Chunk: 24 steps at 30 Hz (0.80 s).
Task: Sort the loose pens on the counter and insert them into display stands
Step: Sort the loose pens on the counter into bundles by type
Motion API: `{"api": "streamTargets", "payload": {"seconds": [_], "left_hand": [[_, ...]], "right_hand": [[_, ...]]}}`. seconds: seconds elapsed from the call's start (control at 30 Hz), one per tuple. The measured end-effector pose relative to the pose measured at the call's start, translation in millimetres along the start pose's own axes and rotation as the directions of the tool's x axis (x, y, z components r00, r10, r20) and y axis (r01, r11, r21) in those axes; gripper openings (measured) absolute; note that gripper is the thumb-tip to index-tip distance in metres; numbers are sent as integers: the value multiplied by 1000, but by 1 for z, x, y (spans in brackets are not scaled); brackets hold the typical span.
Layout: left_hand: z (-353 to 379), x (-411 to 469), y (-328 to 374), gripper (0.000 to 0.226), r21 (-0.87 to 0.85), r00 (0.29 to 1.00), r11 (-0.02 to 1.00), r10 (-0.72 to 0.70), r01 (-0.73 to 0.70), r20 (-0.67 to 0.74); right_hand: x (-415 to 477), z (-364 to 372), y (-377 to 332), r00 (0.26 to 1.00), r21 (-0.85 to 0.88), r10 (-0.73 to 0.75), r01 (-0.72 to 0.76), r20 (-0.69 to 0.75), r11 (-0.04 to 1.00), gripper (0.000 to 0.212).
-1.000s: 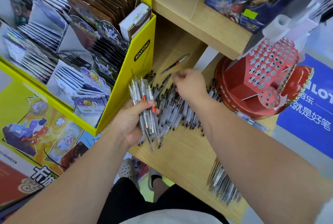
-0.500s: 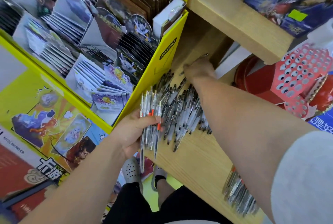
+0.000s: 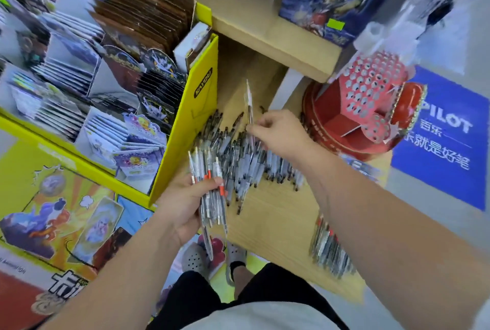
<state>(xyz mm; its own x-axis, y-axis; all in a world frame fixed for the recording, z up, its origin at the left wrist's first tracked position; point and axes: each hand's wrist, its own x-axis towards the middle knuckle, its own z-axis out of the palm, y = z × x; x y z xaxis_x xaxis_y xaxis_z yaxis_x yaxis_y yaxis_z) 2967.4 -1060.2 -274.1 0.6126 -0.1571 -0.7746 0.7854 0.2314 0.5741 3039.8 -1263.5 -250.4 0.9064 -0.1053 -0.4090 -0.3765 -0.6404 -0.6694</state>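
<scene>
- The right grip (image 3: 281, 138) is pinching 1 clear pen (image 3: 249, 107) between thumb and fingertips, closed on its near end; the barrel is rising toward the far side, just above the main heap.
- The left grip (image 3: 185, 205) is clamping around a bundle of pens (image 3: 209, 191), with the thumb lying across the barrels. At least 3 of them are showing orange bands; the full count is not readable through the blur.
- The bundle's long axis is running near to far, almost parallel to the pinched pen. The bundle is lying near and left of that pen, with the 2 grips close but apart.
- The main heap of loose pens (image 3: 246, 168) is spreading across the desk (image 3: 275, 218) between the 2 grips, against the yellow card box (image 3: 185, 128) on the left. The pens are far too many and too blurred to count.
- A second, smaller heap (image 3: 328, 247) is lying at the near right edge of the desk, partly behind the right forearm.
- 1 red display stand (image 3: 366, 107), its perforated panels showing many holes, is standing to the far right, nearer the right grip than the left.
- Judgement: sorting is at an early stage, with no pen seen seated in the stand. The pinched pen is probably heading near-left into the bundle, so keeping its axis parallel to those barrels is what the transfer is turning on.
</scene>
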Motion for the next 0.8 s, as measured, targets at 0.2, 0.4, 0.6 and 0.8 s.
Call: {"api": "streamTargets", "payload": {"seconds": [0.2,0.4,0.6,0.8], "left_hand": [[21,-20,-15,37,110,1000,994,-7,7,7],[56,-42,-34,92,235,993,971,-58,32,102],[83,-69,-55,69,412,981,911,-110,34,161],[115,-42,-93,88,607,993,795,-55,-22,108]], "right_hand": [[-114,-39,68,980,121,180,-168,-90,978,27],[-227,-38,122,858,361,467,-375,-213,854,9],[-280,-22,164,796,472,568,-426,-211,772,7],[-264,-30,202,812,410,560,-460,-166,788,7]]}}
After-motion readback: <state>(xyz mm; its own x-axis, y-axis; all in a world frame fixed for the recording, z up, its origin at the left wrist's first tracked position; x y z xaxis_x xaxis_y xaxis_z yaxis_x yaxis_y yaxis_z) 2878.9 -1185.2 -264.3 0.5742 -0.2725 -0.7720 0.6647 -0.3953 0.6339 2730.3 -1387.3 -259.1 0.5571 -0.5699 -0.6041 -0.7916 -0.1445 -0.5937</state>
